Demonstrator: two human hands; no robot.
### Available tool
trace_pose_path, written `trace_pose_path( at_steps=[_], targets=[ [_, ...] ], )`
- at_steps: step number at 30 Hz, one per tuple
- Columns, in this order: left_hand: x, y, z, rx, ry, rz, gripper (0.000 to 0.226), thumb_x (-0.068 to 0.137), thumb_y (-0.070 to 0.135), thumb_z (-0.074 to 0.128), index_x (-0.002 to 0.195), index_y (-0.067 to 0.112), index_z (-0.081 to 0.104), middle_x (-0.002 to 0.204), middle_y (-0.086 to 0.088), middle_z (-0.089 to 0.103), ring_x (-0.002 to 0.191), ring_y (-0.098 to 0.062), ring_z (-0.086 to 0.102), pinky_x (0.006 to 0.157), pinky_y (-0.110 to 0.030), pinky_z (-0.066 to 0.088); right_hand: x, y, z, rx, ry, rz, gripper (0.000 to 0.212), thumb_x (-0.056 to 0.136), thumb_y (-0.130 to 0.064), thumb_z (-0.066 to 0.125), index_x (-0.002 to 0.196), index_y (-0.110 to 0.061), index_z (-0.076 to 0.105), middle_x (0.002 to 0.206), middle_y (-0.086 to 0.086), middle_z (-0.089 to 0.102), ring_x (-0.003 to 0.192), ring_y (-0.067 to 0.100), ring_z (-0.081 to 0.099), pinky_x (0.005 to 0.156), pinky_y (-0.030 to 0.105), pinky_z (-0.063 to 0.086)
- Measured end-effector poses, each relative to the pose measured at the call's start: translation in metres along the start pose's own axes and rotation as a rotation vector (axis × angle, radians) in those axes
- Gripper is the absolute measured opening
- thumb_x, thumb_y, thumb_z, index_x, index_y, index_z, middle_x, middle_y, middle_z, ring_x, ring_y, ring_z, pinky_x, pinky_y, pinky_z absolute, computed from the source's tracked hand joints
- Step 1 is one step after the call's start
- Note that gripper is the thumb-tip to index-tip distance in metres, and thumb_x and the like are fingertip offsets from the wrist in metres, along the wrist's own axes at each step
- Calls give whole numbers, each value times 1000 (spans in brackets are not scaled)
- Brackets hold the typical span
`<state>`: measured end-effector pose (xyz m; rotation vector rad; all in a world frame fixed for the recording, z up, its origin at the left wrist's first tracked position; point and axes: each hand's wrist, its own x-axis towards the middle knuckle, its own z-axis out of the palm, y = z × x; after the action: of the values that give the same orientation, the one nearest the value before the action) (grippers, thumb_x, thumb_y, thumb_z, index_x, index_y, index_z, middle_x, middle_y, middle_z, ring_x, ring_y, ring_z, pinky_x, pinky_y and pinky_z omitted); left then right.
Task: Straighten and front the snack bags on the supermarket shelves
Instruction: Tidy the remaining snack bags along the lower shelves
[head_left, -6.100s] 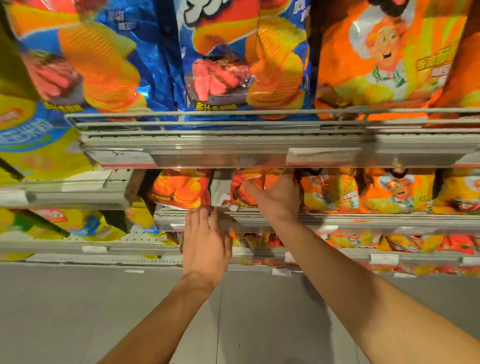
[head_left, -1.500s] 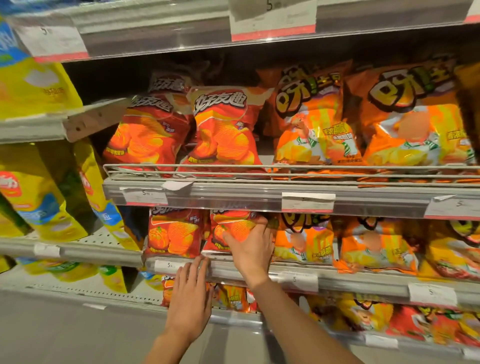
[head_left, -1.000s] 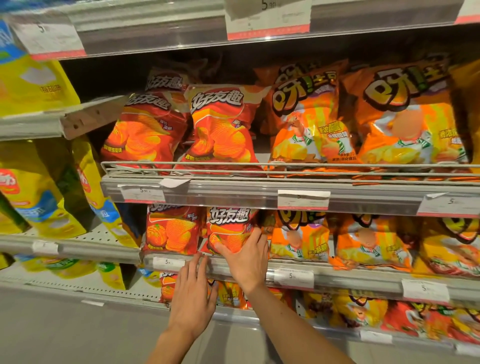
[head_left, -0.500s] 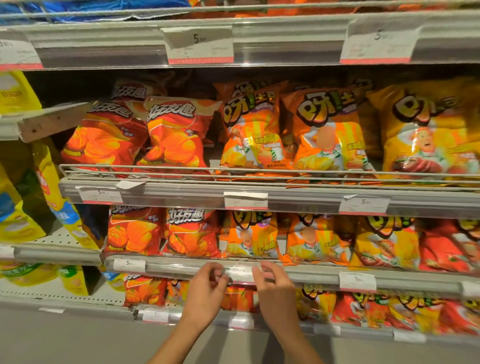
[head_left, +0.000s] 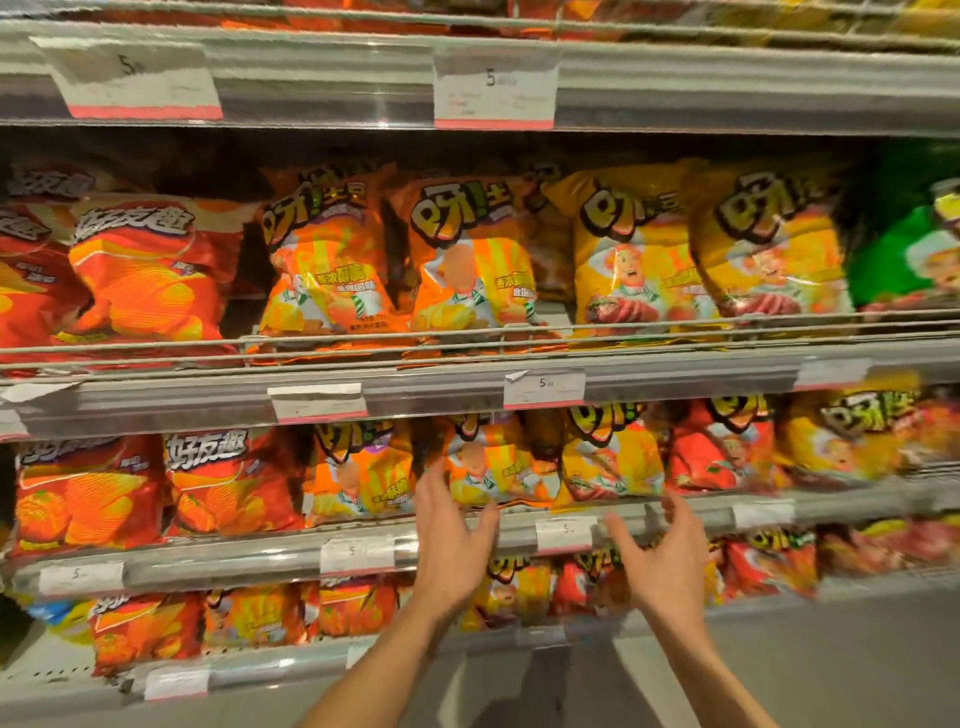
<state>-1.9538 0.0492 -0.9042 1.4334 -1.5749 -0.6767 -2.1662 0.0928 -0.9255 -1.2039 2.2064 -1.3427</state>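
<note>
Both hands have shifted right: left hand (head_left: 451, 540) and right hand (head_left: 662, 558) hover spread, empty, lower centre; a hasty grab could tip the orange bag (head_left: 493, 467) off the shelf (head_left: 249, 564).

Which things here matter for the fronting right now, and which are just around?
In the job: left hand; right hand; orange bag and yellow bag just ahead of them.
Just around: price tags; green bag; floor.

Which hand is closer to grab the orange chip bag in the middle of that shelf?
Probably the left hand. Its fingers already reach up to the lower edge of the orange bag, while the right hand hovers open further right, below the yellow bag and in front of the shelf rail.
</note>
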Motion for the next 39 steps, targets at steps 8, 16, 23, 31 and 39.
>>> trace_pose_path(
  at_steps=[8,16,23,31,39],
  targets=[
    [59,-15,31,-27,-54,-183,103,71,59,79,144,9,23,129,-2,30,136,-27,30,106,-30,30,73,-12,5,-28,-185,-77,127,62,-63,82,159,-15,17,163,9,26,150,28,23,122,51,25],
    [84,-42,42,-163,-86,-263,60,62,57,85,95,32,42,98,4,52,92,-15,53,71,-25,45,102,3,17,102,-274,-46,133,53,-69,86,156,-17,22,157,6,39,144,27,40,117,52,36],
    [80,-31,41,-222,36,-173,85,58,43,92,122,25,39,111,8,56,108,-15,52,94,-33,45,105,3,12,123,-281,-94,121,56,-73,82,152,-20,29,154,2,44,141,25,42,114,48,40],
    [75,-14,39,-206,129,-134,107,49,38,95,138,13,40,126,-3,60,121,-22,56,106,-42,46,104,-6,-2,268,-292,-68,109,65,-60,86,149,-20,29,148,4,48,136,30,48,112,46,42],
    [62,19,54,-169,146,-110,99,51,35,96,132,25,40,111,14,57,101,-1,55,84,-11,42,80,15,-27,316,-354,-42,105,64,-49,91,148,-22,35,140,-1,52,130,21,49,112,41,40]
  ],
)
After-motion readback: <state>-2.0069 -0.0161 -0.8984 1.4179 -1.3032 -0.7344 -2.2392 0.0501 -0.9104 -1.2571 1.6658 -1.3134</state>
